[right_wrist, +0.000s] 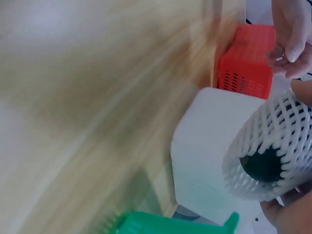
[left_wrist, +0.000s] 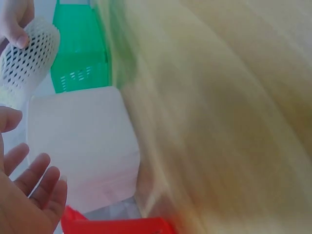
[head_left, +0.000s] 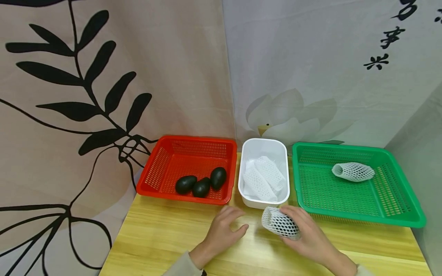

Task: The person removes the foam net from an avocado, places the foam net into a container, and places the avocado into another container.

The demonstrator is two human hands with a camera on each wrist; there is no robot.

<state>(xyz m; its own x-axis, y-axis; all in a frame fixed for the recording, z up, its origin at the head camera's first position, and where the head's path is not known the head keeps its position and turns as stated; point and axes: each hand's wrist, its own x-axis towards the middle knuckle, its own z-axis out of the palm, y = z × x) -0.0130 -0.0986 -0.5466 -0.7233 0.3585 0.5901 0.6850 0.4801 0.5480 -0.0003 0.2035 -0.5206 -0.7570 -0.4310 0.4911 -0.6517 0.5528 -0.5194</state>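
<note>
My right hand point(head_left: 305, 235) grips an avocado in a white foam net sleeve point(head_left: 281, 223) above the table's front part. In the right wrist view the dark avocado point(right_wrist: 263, 165) shows through the sleeve's open end. My left hand point(head_left: 222, 234) is held to the left of it, fingers bent loosely and apart from the sleeve, with nothing in them. In the left wrist view its fingers point(left_wrist: 36, 178) are spread. Several bare avocados point(head_left: 201, 187) lie in the red basket point(head_left: 183, 153). Flat foam net sleeves point(head_left: 264, 178) fill the white bin point(head_left: 246, 152).
A green basket point(head_left: 335, 199) stands at the right, with one foam-netted piece point(head_left: 353, 171) inside, its contents hidden. All three containers line the back of the wooden table point(head_left: 148, 230). Behind them hangs a printed curtain point(head_left: 186, 69).
</note>
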